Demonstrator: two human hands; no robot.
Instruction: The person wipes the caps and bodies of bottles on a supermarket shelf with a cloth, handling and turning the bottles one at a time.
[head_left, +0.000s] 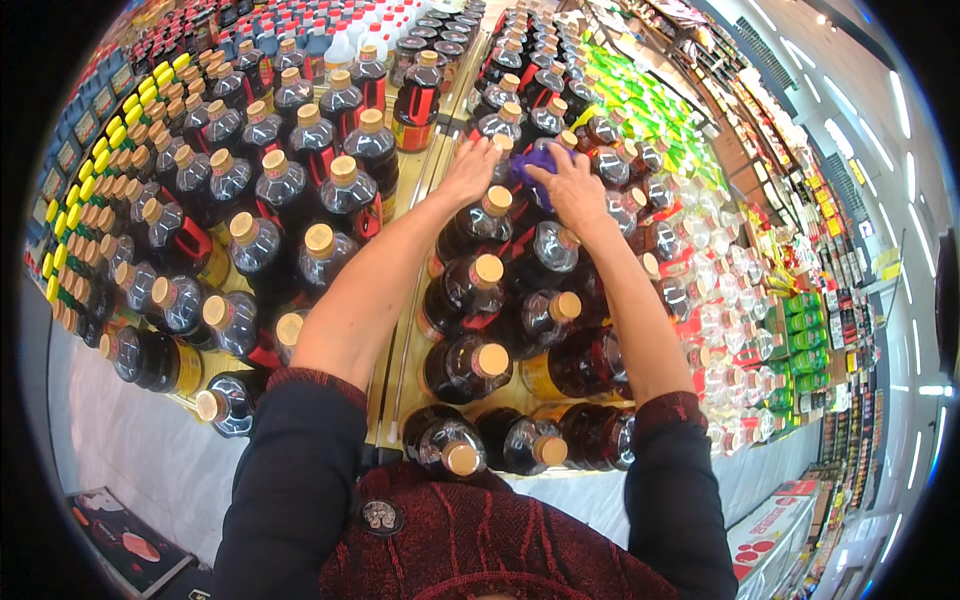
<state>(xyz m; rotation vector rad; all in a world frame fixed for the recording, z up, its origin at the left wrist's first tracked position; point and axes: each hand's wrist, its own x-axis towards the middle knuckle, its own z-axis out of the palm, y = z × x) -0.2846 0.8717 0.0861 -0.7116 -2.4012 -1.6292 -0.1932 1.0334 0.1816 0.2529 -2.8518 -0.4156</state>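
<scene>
Both arms reach forward over rows of large plastic bottles of dark liquid with tan caps. My left hand (474, 169) rests at the top of a bottle in the right-hand block, its fingers by the cap; whether it grips the bottle is unclear. A crumpled purple cloth (541, 169) is under my right hand (574, 184), pressed against a neighbouring bottle. Nearer to me stand a capped bottle (474, 225) and another dark bottle (551, 247). Red handles show on several bottles.
A narrow seam with a metal rail (401, 330) divides the display. Clear bottles (720, 277) and green-yellow packs (637, 90) stand to the right. Yellow-capped bottles (97, 157) line the far left. A printed carton (772, 525) sits low right above the grey floor (135, 435).
</scene>
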